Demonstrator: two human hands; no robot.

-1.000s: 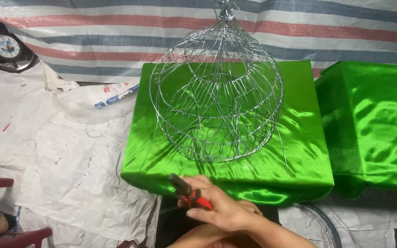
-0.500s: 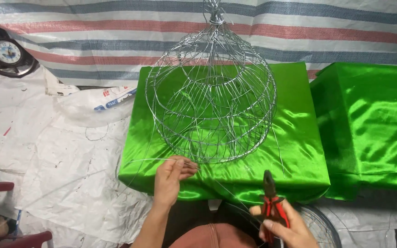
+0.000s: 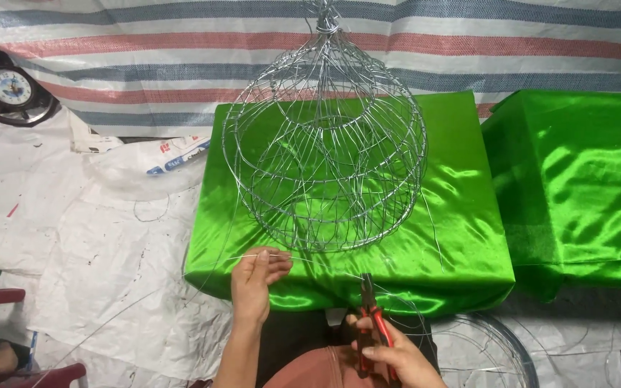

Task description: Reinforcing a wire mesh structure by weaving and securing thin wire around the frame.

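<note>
So the left hand pinches a thin wire taut, right hand gripping red pliers near the wire frame, ready to cut.

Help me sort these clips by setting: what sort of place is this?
Probably an informal home craft workspace on the floor: a wire frame hangs over a green satin-covered block, plastic sheeting covers the ground, and the right hand holds red-handled pliers.
</note>
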